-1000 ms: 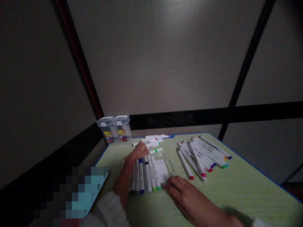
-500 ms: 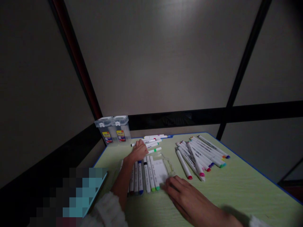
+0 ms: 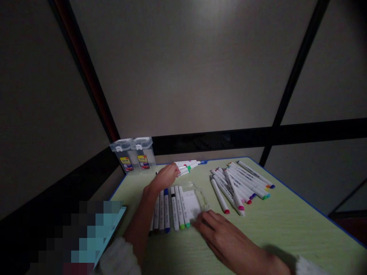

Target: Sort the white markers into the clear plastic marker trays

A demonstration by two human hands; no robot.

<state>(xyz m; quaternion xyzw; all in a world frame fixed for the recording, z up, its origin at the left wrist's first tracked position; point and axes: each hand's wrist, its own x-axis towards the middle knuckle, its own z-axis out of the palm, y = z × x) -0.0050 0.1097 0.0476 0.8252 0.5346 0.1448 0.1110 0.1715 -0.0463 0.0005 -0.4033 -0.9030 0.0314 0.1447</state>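
My left hand reaches to the far side of the table, its fingers closed on a white marker with a green band. Beside and beyond it lie several loose white markers. Under my left forearm, a row of white markers lies side by side in a clear plastic case; the forearm hides part of the row. The case's right part shows a bare white base. My right hand has its fingers curled at the case's near right corner, and the fingertips are partly hidden.
To the right lies a loose pile of white markers with coloured ends. Two clear lidded boxes stand at the back left corner. The green table has a blue edge, with a panelled wall behind it.
My left hand has moved away from me with the green-banded marker, toward the loose markers at the back. My right hand stays at the case's corner. The view has shifted slightly.
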